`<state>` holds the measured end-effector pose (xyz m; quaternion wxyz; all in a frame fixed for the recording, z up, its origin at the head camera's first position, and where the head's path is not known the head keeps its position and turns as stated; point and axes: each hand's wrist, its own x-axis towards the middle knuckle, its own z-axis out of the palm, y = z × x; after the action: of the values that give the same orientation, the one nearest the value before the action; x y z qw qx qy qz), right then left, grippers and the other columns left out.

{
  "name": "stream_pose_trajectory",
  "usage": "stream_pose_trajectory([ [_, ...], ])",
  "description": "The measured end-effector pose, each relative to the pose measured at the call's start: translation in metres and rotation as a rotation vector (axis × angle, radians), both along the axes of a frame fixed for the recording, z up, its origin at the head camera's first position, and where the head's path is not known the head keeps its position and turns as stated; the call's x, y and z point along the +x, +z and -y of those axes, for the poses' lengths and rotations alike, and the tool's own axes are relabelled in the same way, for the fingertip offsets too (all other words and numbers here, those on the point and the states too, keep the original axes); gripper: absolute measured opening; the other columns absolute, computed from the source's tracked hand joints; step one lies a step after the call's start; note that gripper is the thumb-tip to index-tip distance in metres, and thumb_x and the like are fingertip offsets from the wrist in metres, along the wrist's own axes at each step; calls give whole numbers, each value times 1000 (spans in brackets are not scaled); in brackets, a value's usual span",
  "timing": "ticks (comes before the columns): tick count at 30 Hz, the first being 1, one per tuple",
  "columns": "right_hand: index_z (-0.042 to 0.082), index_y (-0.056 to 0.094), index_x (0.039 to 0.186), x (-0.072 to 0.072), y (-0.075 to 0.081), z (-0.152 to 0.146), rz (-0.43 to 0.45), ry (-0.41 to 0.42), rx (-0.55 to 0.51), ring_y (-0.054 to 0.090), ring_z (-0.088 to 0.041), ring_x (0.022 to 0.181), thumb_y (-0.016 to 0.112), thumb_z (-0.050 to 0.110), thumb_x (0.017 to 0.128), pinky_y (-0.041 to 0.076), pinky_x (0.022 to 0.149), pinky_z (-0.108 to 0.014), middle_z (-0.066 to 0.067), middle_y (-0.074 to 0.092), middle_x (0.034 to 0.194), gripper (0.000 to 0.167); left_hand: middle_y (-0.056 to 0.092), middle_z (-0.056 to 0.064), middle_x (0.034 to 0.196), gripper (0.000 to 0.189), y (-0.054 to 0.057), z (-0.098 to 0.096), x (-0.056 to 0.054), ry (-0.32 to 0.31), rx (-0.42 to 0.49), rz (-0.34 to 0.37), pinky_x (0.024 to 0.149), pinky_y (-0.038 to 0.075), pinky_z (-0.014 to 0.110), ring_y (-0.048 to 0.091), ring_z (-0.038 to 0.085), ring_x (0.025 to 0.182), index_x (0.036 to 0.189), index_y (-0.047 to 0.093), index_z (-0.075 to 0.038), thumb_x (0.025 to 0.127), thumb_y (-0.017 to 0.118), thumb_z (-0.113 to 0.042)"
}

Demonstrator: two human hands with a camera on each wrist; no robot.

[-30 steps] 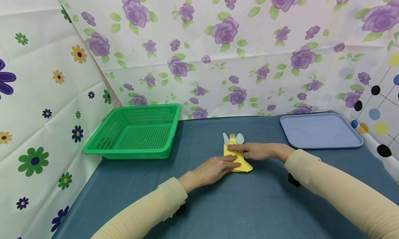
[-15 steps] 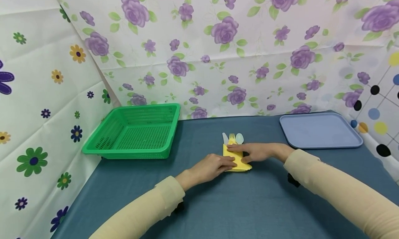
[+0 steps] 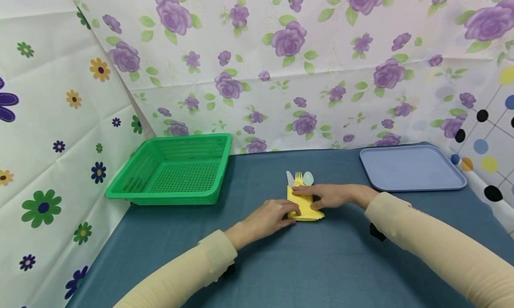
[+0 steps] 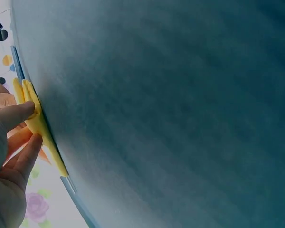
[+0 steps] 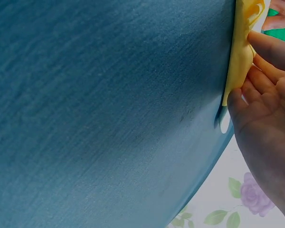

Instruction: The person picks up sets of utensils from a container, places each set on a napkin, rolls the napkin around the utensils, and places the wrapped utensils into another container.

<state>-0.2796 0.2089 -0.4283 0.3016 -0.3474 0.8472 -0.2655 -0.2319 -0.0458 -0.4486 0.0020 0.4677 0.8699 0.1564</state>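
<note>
A yellow napkin [image 3: 304, 201], folded into a narrow packet, lies flat on the table in the head view. Out of its far end stick a pale knife [image 3: 290, 178], a yellow fork [image 3: 299, 179] and a pale spoon [image 3: 308, 178]; their handles are hidden. My right hand [image 3: 335, 195] reaches in from the right, its fingers laid across the packet's upper part and the thumb lower down. At the packet's lower left edge my left hand [image 3: 267, 216] touches the napkin with slightly bent fingers. The left wrist view shows its thumb and fingertips apart along the yellow edge.
A green plastic basket [image 3: 168, 196] stands at the back left of the blue-covered table [image 3: 265, 268]. The light blue tray [image 3: 413, 169] lies at the back right. Flower-patterned sheets [image 3: 257, 93] hang behind and to the left.
My left hand has drawn back to the left, from lying over the napkin to its lower left edge, with fingers more bent. The right hand has barely moved, staying on the packet.
</note>
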Motion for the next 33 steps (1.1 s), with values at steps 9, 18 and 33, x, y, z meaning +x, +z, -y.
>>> stream_pose_trajectory([
  [9,15,26,167,-2,-3,-1,5,-6,-13,14,-38,158,57,15,109,18,124,-64,-9,22,172,65,71,3,133,21,-2,0,1,-23,6,-42,98,55,24,69,14,119,122,78,-15,102,71,-16],
  [18,13,24,167,-1,-1,-1,15,-6,-25,14,-39,158,53,25,111,18,124,-64,-11,21,172,64,71,5,133,21,-1,-4,1,-26,22,-41,95,57,26,71,15,115,121,79,-13,103,69,-14],
  [33,18,23,168,1,-4,1,22,-12,-10,7,-38,160,70,37,102,16,124,-66,-9,11,175,83,62,2,146,31,-1,8,-7,-100,-48,34,107,50,27,59,14,133,136,71,-18,107,62,-20],
])
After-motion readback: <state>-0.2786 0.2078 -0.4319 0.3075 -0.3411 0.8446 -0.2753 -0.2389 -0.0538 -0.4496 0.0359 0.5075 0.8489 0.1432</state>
